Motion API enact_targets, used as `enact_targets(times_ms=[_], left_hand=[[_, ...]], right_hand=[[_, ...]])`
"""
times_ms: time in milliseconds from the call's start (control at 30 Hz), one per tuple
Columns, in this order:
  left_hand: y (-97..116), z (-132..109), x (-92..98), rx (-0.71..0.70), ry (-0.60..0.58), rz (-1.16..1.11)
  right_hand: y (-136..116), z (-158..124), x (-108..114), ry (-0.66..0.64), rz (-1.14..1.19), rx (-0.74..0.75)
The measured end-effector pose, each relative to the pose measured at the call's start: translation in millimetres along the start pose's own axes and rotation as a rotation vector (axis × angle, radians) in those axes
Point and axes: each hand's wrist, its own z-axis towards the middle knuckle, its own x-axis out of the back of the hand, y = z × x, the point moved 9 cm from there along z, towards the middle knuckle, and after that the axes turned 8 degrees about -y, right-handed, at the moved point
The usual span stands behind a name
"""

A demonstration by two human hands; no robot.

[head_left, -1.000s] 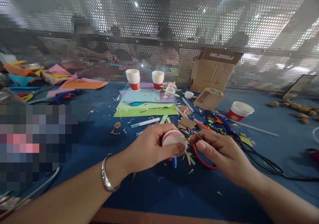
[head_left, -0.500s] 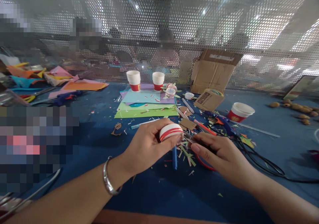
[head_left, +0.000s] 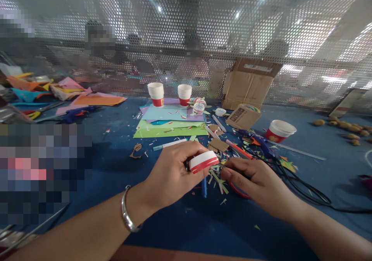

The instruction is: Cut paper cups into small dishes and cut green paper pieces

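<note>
My left hand, with a silver bangle at its wrist, grips a cut-down piece of paper cup, white with red bands. The piece is tilted, so its side faces me. My right hand is closed around scissors; a red handle loop shows below the fingers. The short bit of blade in sight points left at the cup piece's right edge, and whether they touch is unclear. Beneath both hands lie paper scraps and a blue pen-like stick.
Two stacks of paper cups stand behind coloured sheets. A small paper-cup figure sits beside them. To the right are a cardboard box, another paper cup, a blue glue gun and its black cable.
The cup piece has turned in my left hand, from showing its rounded face to showing its side, and shifted slightly right. My right hand stays nearly in place with the scissors.
</note>
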Motion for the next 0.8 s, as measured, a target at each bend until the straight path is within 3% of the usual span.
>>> enact_targets(times_ms=[467,800], left_hand=[[5.2,-3.6,-2.0,0.04,0.012,0.13],[29.9,-19.9,-9.1,-0.187,0.011,0.537]], right_hand=[[-1.0,-1.1,0.8,0.015,-0.044,-0.005],[-7.6,-2.0,-0.2,-0.005,0.017,0.001]])
